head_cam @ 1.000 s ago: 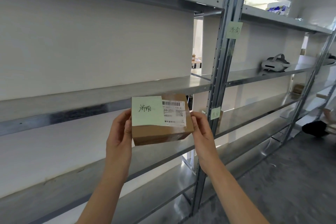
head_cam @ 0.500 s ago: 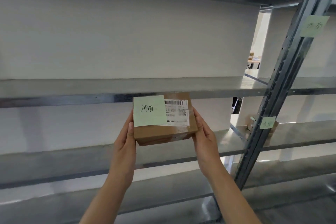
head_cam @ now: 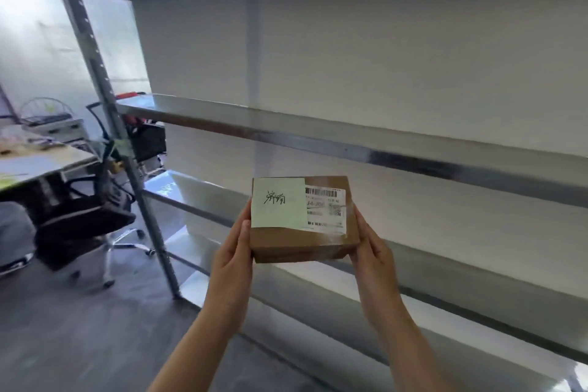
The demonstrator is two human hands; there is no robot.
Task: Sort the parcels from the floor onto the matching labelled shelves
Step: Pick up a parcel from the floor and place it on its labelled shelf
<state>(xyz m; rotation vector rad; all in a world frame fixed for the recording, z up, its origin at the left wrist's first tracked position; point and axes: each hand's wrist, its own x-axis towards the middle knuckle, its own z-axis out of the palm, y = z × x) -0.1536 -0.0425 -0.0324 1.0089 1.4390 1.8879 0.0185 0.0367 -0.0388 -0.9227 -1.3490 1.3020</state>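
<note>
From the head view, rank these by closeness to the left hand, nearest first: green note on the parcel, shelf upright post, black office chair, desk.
1. Green note, on the parcel, beside the left hand.
2. Shelf upright post, to the hand's left.
3. Black office chair, beyond the post, farther left.
4. Desk, at the far left edge.

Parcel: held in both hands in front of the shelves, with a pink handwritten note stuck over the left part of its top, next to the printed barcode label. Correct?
Not quite: the note is pale green, not pink, as the head view shows. The rest holds: the parcel is held by the left hand and right hand in front of the shelves, and the note sits left of the barcode label.
</note>
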